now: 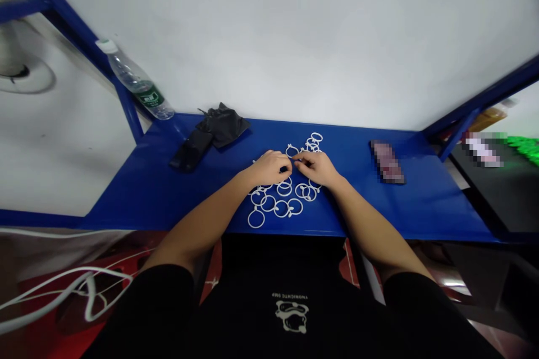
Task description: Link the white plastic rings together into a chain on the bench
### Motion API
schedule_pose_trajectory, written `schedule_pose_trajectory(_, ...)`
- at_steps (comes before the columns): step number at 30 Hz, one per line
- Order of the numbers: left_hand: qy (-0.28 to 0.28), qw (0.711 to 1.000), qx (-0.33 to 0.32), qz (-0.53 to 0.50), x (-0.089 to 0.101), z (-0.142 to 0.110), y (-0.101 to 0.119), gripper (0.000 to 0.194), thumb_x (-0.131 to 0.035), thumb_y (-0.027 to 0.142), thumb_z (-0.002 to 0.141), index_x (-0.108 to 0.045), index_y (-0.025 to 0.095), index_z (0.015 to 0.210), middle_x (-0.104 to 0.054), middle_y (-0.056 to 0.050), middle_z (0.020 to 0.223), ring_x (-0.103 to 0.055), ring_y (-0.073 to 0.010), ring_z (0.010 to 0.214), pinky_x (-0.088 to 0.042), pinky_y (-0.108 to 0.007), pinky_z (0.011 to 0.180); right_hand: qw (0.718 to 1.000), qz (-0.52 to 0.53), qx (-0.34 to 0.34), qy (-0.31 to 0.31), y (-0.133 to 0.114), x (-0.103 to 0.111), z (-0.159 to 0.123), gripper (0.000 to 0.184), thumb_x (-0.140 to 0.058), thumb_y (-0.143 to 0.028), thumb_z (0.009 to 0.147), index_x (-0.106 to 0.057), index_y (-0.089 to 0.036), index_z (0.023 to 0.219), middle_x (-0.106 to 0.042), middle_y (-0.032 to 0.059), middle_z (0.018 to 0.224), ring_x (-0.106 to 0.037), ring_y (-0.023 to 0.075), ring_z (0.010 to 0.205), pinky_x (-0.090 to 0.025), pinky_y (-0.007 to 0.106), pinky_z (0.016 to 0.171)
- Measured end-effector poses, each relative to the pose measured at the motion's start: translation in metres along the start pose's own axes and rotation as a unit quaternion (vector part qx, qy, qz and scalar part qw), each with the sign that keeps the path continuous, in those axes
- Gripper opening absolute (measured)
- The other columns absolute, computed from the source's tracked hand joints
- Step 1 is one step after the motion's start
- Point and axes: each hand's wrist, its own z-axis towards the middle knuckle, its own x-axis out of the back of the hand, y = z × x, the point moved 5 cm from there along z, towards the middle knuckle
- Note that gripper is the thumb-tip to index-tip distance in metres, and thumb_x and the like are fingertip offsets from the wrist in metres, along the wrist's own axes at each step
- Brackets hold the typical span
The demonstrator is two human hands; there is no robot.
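Observation:
My left hand (270, 168) is closed, its fingers curled and thumb against them, above a loose group of white rings (268, 203). Close beside it, my right hand (315, 168) has thumb and index finger brought together in a pinch. The fingertips of both hands nearly meet. Whatever is between them is too small to make out. One thin white ring (292, 150) shows just beyond the fingertips. Several more rings (316, 137) lie behind my right hand, and others are partly hidden under both hands. Many rings carry small leaf-like tabs.
The rings lie on a blue table (404, 207) against a white wall. At the back left are a crumpled black bag (225, 124), a flat black object (191, 150) and a leaning plastic bottle (137, 81). A blurred-out phone-like object (387, 162) lies right.

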Motion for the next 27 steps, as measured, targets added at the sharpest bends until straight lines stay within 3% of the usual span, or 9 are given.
schedule_pose_trajectory(4, -0.012, 1.000, 0.028, 0.007, 0.0017, -0.0017, -0.0002, 0.013, -0.074, 0.023, 0.085, -0.078, 0.023, 0.098, -0.077, -0.003, 0.108, -0.067, -0.0258, 0.108, -0.044, -0.044, 0.102, 1.000, 0.007, 0.010, -0.016, -0.0020, -0.0006, 0.0000, 0.023, -0.063, -0.028, 0.096, -0.081, -0.021, 0.109, -0.077, 0.0011, 0.076, -0.066, 0.0146, 0.063, -0.047, 0.027, 0.065)
schedule_pose_trajectory(8, -0.032, 0.997, 0.063, 0.029, 0.0010, -0.0031, -0.0011, 0.012, -0.075, 0.021, 0.081, -0.079, 0.024, 0.091, -0.075, -0.004, 0.111, -0.064, -0.0279, 0.108, -0.046, -0.046, 0.100, 1.000, 0.001, 0.012, -0.001, -0.0014, 0.0004, 0.0003, 0.022, -0.064, -0.029, 0.096, -0.081, -0.020, 0.108, -0.078, 0.0018, 0.077, -0.066, 0.0149, 0.063, -0.047, 0.028, 0.066)
schedule_pose_trajectory(14, -0.024, 0.998, 0.050, 0.037, 0.0007, -0.0016, 0.0012, 0.014, -0.069, 0.019, 0.084, -0.079, 0.023, 0.094, -0.077, -0.004, 0.105, -0.067, -0.0261, 0.104, -0.047, -0.045, 0.100, 1.000, 0.006, 0.012, -0.025, -0.0009, -0.0031, 0.0007, 0.022, -0.063, -0.029, 0.097, -0.080, -0.021, 0.109, -0.077, 0.0012, 0.076, -0.065, 0.0149, 0.064, -0.046, 0.027, 0.066)
schedule_pose_trajectory(17, 0.001, 0.999, 0.028, 0.023, 0.0003, -0.0002, 0.0008, 0.014, -0.067, 0.018, 0.086, -0.077, 0.022, 0.095, -0.079, -0.003, 0.099, -0.071, -0.0240, 0.101, -0.047, -0.044, 0.101, 0.999, 0.011, 0.012, -0.037, -0.0022, -0.0036, 0.0006, 0.021, -0.063, -0.029, 0.097, -0.080, -0.020, 0.107, -0.076, 0.0008, 0.075, -0.066, 0.0143, 0.064, -0.045, 0.027, 0.065)
schedule_pose_trajectory(22, 0.066, 0.998, -0.017, 0.007, 0.0016, 0.0014, -0.0011, 0.010, -0.065, 0.022, 0.093, -0.074, 0.021, 0.091, -0.075, 0.000, 0.079, -0.070, -0.0190, 0.078, -0.052, -0.039, 0.090, 0.999, 0.010, 0.014, -0.045, -0.0056, -0.0018, 0.0007, 0.023, -0.064, -0.035, 0.098, -0.079, -0.021, 0.108, -0.075, 0.0000, 0.074, -0.064, 0.0136, 0.063, -0.044, 0.027, 0.064)
schedule_pose_trajectory(27, 0.140, 0.990, -0.008, -0.020, 0.0090, 0.0000, -0.0048, 0.004, -0.070, 0.022, 0.096, -0.073, 0.022, 0.095, -0.078, -0.002, 0.089, -0.073, -0.0201, 0.089, -0.054, -0.040, 0.092, 0.999, 0.021, 0.008, -0.036, -0.0062, 0.0007, 0.0006, 0.026, -0.064, -0.039, 0.098, -0.077, -0.020, 0.112, -0.075, -0.0004, 0.076, -0.062, 0.0135, 0.062, -0.045, 0.026, 0.064)
